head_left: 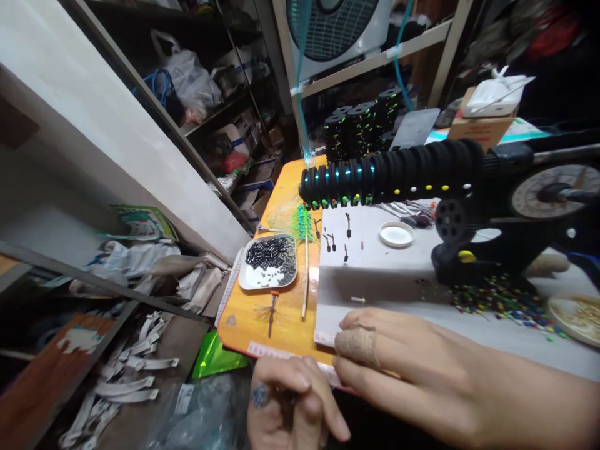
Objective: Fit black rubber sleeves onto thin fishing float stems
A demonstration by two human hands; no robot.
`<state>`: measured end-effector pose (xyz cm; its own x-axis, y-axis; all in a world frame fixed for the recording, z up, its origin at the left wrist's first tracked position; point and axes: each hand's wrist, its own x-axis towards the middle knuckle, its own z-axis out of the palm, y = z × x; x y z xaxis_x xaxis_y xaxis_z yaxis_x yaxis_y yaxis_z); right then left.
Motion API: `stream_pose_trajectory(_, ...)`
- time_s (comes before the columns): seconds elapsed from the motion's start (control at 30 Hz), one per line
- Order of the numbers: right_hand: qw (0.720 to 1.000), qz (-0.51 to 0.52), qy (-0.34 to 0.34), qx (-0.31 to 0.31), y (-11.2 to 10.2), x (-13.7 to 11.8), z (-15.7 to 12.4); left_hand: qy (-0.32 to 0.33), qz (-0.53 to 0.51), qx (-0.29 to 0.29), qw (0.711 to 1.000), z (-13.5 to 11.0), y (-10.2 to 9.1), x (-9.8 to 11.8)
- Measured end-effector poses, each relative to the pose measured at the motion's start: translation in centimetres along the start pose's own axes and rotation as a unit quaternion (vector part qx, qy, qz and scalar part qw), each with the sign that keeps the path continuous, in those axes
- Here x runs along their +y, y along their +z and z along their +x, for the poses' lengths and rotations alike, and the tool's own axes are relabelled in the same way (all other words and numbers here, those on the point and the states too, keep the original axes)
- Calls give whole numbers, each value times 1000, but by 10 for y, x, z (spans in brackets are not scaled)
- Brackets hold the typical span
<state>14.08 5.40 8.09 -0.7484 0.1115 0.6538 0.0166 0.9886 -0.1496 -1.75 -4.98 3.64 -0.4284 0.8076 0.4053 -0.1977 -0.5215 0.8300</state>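
Observation:
My left hand (293, 403) is at the table's front edge with its fingers curled inward. A small blue-grey piece (259, 395) shows at its index finger; what the fingers enclose is hidden. My right hand (412, 365) lies palm down over the front of the white board (398, 281), fingers stretched out, with brown tape (359, 345) wrapped round one. Past its fingertips lies a small white pin-like piece (358, 300). On the orange table (246, 325) is a dark stalk with thin spread wires (272, 312).
A white tray (269, 278) of small black tubes stands left, near a stick with a green-blue bristled head (303, 225). A black ribbed cylinder (398, 169) on a machine overhangs the board. Colored beads (506, 303) and a small white dish (397, 235) lie right.

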Motion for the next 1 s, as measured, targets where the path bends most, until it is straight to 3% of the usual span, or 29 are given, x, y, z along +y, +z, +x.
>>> stream_pose_trajectory(0.13, 991, 78, 101, 31, 3, 7, -4, -165, -77, 86, 979, 8, 15, -4)
stream_pose_trajectory(0.3, 953, 185, 217, 104, 9, 16, -2, -272, -78, 59, 957, 9, 23, -17)
stream_pose_trajectory(0.53, 939, 235, 234, 91, 9, 22, -1, -226, 60, 25, 972, 3, 25, -24)
stream_pose_trajectory(0.67, 950, 187, 230, 101, 8, 16, 1, -173, 162, 51, 970, -3, 22, -31)
stream_pose_trajectory(1.0, 953, 200, 203, 103, 13, 14, -2, -141, 215, 56, 965, -8, 7, -38)
